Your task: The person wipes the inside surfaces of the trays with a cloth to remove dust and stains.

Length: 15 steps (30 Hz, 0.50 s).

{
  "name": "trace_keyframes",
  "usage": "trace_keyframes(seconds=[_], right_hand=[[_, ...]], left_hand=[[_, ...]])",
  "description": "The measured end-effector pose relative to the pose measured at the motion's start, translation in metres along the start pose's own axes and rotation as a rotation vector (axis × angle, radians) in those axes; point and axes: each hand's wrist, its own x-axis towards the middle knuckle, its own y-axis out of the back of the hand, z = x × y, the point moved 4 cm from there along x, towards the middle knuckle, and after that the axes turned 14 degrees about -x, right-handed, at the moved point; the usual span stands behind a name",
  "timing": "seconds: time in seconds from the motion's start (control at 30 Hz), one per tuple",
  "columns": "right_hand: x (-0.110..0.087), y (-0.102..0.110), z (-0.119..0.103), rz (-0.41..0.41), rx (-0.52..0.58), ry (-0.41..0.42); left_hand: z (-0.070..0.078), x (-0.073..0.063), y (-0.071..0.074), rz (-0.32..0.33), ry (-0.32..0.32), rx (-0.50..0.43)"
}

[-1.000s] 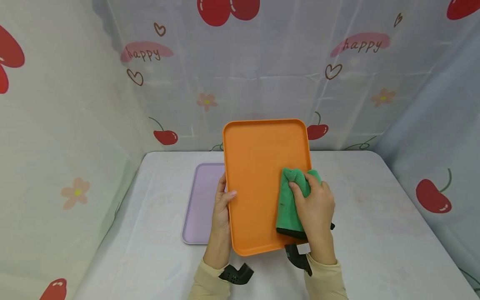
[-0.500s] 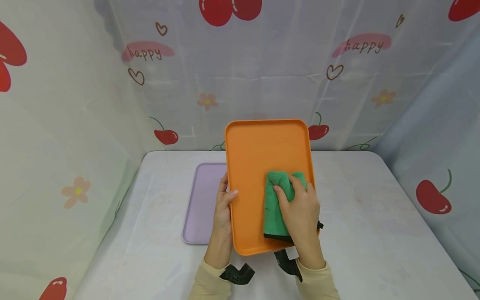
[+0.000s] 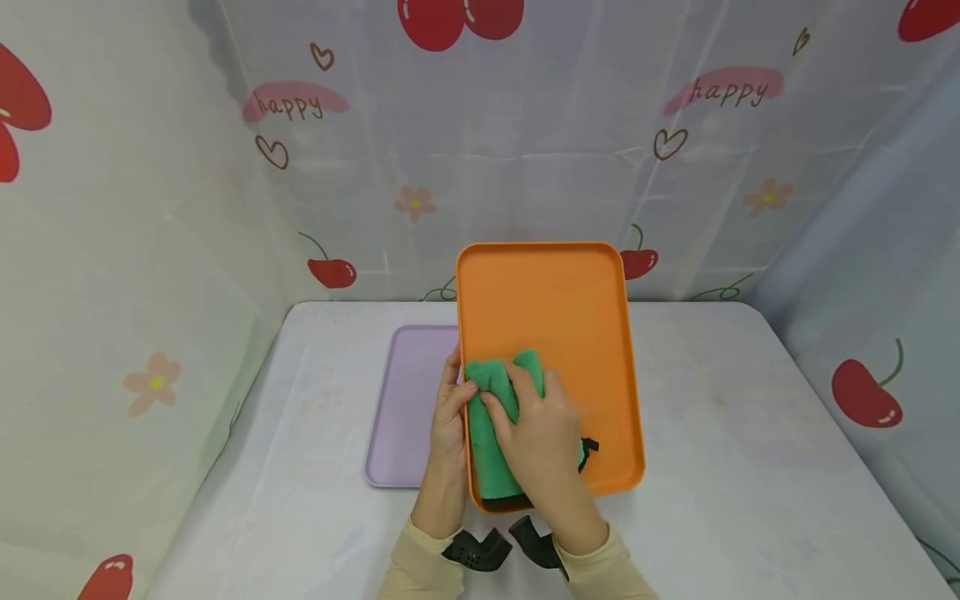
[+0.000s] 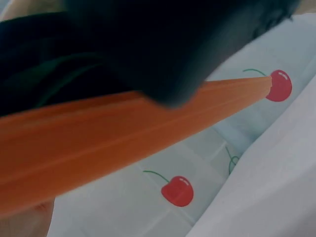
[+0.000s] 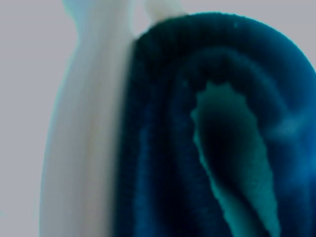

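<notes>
An orange tray [image 3: 547, 308] is held up off the table, tilted so its inner face shows in the head view. My left hand [image 3: 448, 425] grips its left edge, thumb on the rim and the other fingers behind. My right hand [image 3: 543, 437] holds a folded green cloth [image 3: 491, 450] with a black hem against the tray's lower left part, close to the left thumb. The left wrist view has the orange tray [image 4: 108, 138] edge-on, partly covered by a dark blurred shape. Folded layers of the cloth [image 5: 237, 133] fill much of the right wrist view, dark and blurred.
A light purple tray [image 3: 397, 417] lies on the white table [image 3: 300, 500], partly hidden behind the orange one. Curtains [image 3: 525, 183] with cherry prints hang at the back and both sides. Each wrist carries a black camera mount [image 3: 477, 550].
My right hand has slid the green cloth leftward across the orange tray, from its right side to its left edge. The tray has shifted slightly right, with my left hand still gripping it.
</notes>
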Motion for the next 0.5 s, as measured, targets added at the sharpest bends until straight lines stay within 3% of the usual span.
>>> trace_keyframes(seconds=[0.5], right_hand=[[-0.0016, -0.0019, -0.0024, -0.053, 0.047, 0.0]], left_hand=[[0.0005, -0.0002, 0.0015, 0.02, -0.014, -0.017]])
